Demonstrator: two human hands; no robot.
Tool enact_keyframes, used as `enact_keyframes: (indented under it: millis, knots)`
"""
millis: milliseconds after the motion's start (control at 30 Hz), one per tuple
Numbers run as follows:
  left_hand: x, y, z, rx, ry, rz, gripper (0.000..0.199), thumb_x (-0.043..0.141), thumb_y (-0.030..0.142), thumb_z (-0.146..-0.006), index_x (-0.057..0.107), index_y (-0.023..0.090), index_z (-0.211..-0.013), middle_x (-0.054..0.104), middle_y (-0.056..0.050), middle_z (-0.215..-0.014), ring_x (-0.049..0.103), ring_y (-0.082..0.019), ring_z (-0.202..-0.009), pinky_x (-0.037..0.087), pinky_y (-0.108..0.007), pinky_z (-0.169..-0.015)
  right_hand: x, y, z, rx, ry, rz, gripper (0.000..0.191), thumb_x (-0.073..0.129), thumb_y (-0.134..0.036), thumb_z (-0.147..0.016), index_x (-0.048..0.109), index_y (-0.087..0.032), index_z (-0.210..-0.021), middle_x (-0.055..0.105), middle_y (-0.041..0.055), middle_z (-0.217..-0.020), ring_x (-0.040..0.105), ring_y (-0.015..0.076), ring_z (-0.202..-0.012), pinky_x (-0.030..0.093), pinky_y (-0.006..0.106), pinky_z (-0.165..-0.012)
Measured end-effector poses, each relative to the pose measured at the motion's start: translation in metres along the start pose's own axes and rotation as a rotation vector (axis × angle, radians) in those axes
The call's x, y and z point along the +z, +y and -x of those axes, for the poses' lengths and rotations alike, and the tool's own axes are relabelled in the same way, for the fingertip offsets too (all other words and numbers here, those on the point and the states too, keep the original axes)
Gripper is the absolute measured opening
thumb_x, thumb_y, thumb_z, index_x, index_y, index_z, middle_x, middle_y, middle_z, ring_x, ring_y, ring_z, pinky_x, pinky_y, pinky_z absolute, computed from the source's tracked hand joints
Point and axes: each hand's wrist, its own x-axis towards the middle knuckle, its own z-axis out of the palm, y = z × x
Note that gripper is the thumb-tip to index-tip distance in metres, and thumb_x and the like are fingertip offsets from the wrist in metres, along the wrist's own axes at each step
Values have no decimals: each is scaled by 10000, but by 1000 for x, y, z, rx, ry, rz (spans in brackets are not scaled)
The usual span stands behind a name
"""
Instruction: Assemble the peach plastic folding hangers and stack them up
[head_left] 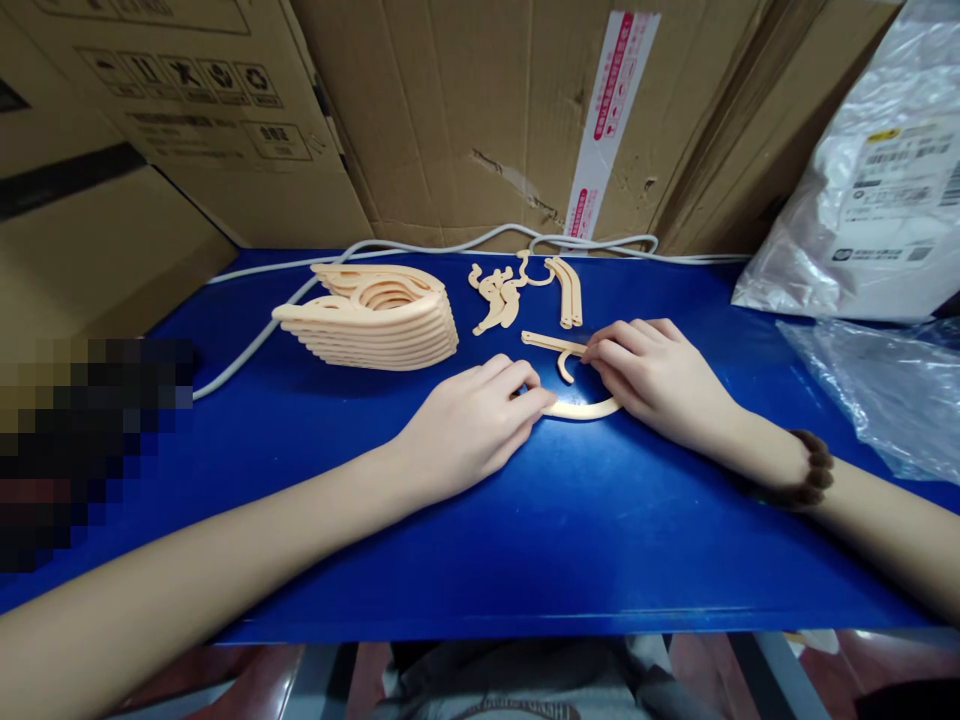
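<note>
A curved peach plastic piece (581, 410) lies on the blue table between my hands. My left hand (480, 425) pinches its left end between thumb and fingers. My right hand (660, 375) is closed at its right end, and its fingertips also touch a straight peach piece with a small hook (553, 343). Part of both pieces is hidden under the right fingers. Behind them lie several small hook-shaped pieces (495, 298) and a few slim curved strips (566, 292). A stack of peach hanger-like frames (375, 320) stands to the left.
A white cable (465, 243) runs along the back of the blue table (465, 570). Cardboard boxes (465, 120) stand behind and at the left. A white plastic package (862, 210) and a clear bag (885, 390) are at the right.
</note>
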Motion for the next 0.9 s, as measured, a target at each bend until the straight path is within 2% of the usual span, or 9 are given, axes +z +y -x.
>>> enact_keyframes:
  millis: [133,267,367,467,533,600,733,900]
  knots:
    - [-1,2,-1,-32,44,57,266,427,268,-1008,625,150,-1141,626,-81,-1085,554,-219,-976,477,-350,-848,-5,-2,1,-56,83,54,172,471,-162,-925,629,-164,-993,676,117,-1063,572,254,-888,395,416,-817]
    - [-2,0,-5,-54,62,96,263,422,262,-1008,609,137,-1147,616,-94,-1126,548,-223,-1011,470,-357,-897,-12,-10,1,-178,137,-37,185,483,-175,-932,635,-168,-1036,681,99,-1043,566,229,-882,408,393,-827]
    - [-6,-5,-12,-45,75,-18,273,390,239,-1012,633,119,-1045,626,-106,-1059,550,-248,-1004,464,-385,-894,-13,-17,1,-281,129,-86,226,480,-226,-957,649,-155,-1089,675,97,-989,558,221,-877,414,378,-810]
    - [-12,-9,-26,-69,23,-186,271,390,201,-994,639,107,-941,631,-122,-966,563,-294,-992,474,-401,-818,-12,-22,0,-317,88,-116,273,473,-269,-966,653,-145,-1131,657,89,-922,549,229,-883,408,396,-817]
    - [-15,-11,-40,-122,-32,-248,251,400,169,-978,639,102,-938,641,-133,-957,575,-305,-999,476,-398,-813,-11,-24,0,-313,50,-144,284,472,-303,-977,652,-146,-1132,646,81,-896,548,223,-868,402,396,-821]
    - [-15,-13,-57,-211,-95,-291,251,394,115,-960,639,77,-999,656,-159,-1008,578,-308,-1047,464,-398,-876,-11,-25,-1,-309,25,-161,263,455,-299,-990,657,-150,-1067,639,77,-879,545,213,-844,399,379,-801]
    - [-5,-22,-94,-493,-238,-324,396,296,15,-943,593,0,-1204,629,-233,-1183,537,-313,-1192,434,-384,-944,-11,-25,0,-297,-5,-270,217,422,-230,-983,607,-162,-892,619,74,-859,540,192,-807,418,337,-776]
    - [9,-36,-120,-645,-289,-313,396,301,-9,-936,648,-26,-1127,650,-259,-1142,585,-322,-1159,456,-366,-901,-11,-24,2,-273,-21,-354,144,429,-184,-948,555,-168,-878,596,70,-854,528,185,-787,431,305,-744]
